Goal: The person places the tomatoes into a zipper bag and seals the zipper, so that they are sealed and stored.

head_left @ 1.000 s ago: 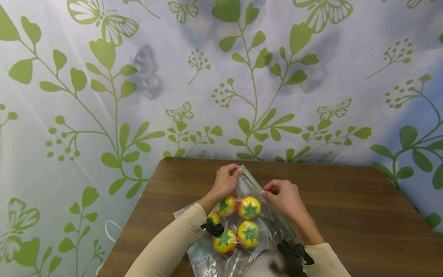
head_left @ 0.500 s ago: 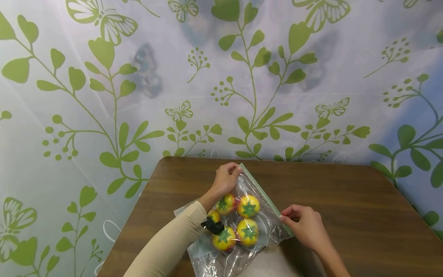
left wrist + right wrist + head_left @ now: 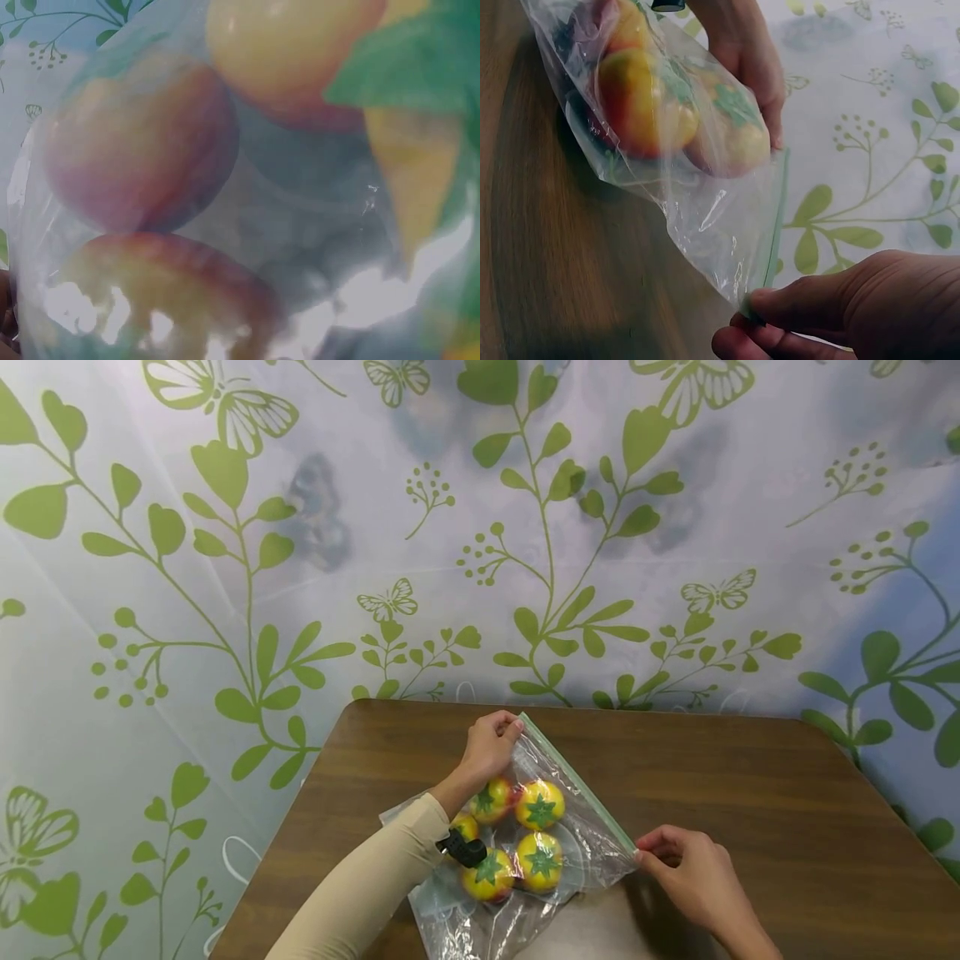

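Observation:
A clear zip bag [image 3: 596, 852] with a green seal strip [image 3: 576, 782] holds several round yellow-and-red fruits [image 3: 540, 806] with green star-shaped tops. My left hand [image 3: 491, 747] pinches the far upper corner, beside one end of the strip. At the strip's opposite end, my right hand [image 3: 697, 872] pinches the near right corner between thumb and fingers. The strip runs straight and taut between both hands. In the right wrist view, the right thumb and fingers [image 3: 810, 304] close on the bag's tip. Through the plastic, fruits [image 3: 142, 150] fill the left wrist view; my left forearm partly covers one in the head view.
Beneath the bag is a brown wooden table [image 3: 787, 810] with rounded far corners. Behind it hangs a white cloth [image 3: 420, 543] printed with green leaves and butterflies. A black strap [image 3: 465, 850] is on my left wrist.
My right hand has slid along the green strip, from near its middle down to the near right corner. The strip now looks straighter. My left hand has stayed at its corner.

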A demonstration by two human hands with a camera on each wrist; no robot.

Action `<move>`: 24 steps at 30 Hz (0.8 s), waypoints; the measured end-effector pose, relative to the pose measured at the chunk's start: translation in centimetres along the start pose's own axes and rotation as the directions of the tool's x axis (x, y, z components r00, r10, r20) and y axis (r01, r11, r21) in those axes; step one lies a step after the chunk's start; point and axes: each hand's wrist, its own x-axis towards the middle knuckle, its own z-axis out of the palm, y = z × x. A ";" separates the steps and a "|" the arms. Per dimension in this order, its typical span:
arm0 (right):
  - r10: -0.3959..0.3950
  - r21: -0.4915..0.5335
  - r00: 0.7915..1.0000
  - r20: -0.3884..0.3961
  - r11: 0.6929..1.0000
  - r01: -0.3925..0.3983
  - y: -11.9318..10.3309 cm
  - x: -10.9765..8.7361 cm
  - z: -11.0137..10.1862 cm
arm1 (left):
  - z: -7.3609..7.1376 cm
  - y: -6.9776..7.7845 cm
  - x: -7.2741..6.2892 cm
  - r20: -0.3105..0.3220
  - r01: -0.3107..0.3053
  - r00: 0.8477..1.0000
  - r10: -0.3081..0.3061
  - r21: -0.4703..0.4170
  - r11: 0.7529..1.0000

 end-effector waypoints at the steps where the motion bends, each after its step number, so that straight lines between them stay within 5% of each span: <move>1: 0.007 0.000 1.000 0.006 1.000 -0.007 0.1 -0.1 -0.1 | 0.0 0.0 0.0 0.003 0.004 1.000 -0.004 0.000 1.000; 14: -0.013 -0.027 1.000 -0.020 1.000 0.012 0.5 0.2 -0.7 | 0.8 0.2 -0.3 -0.027 0.033 0.999 -0.033 -0.008 0.999; 24: -0.047 -0.078 0.994 -0.094 0.996 0.040 1.4 1.8 -1.3 | 0.8 0.1 -0.1 0.129 0.180 0.974 -0.186 0.057 0.982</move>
